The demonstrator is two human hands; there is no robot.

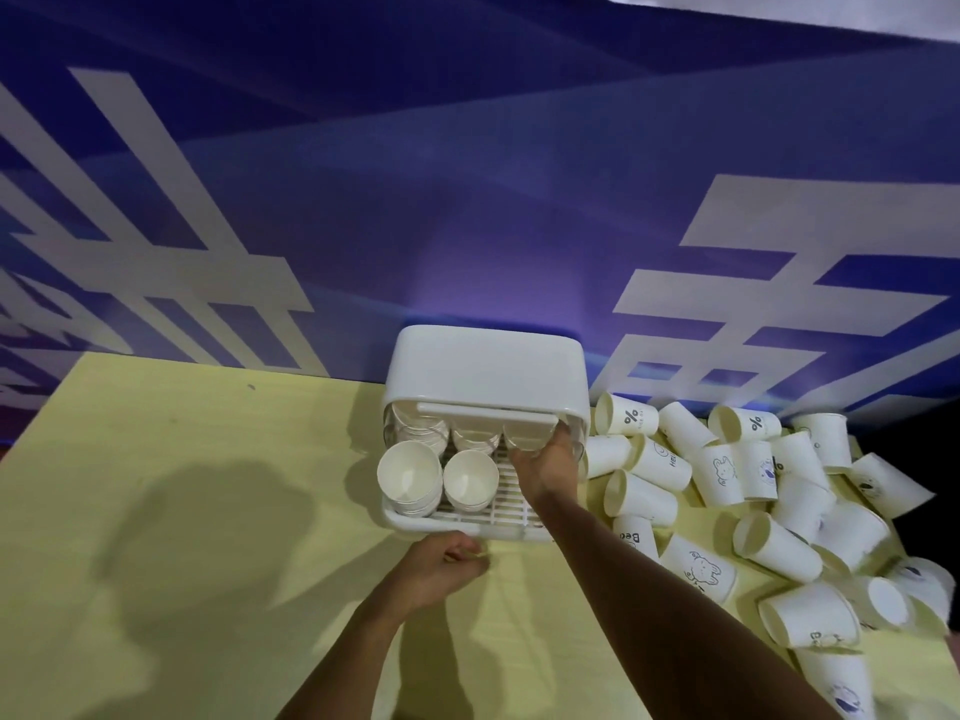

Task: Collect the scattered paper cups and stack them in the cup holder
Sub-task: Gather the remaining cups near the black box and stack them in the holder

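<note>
Yellow tabletop [208, 511] fills the foreground. Nearest me, the left hand [441, 566] sits with its fingers curled right at the front rim of the white cup holder [415, 523]; I cannot tell whether it grips anything. Further in, the right hand [545, 467] reaches into the holder, fingers wrapped round a paper cup [527, 438] in the back right corner. Stacked cups [410, 478] stand beside it. Loose cups [784, 550] lie heaped to the right, below a blue wall [467, 200].

You work at a pale yellow table [182, 433] set against a large blue printed backdrop [467, 200] bearing huge white characters [779, 283]. It looks like an event or promotional stand.
</note>
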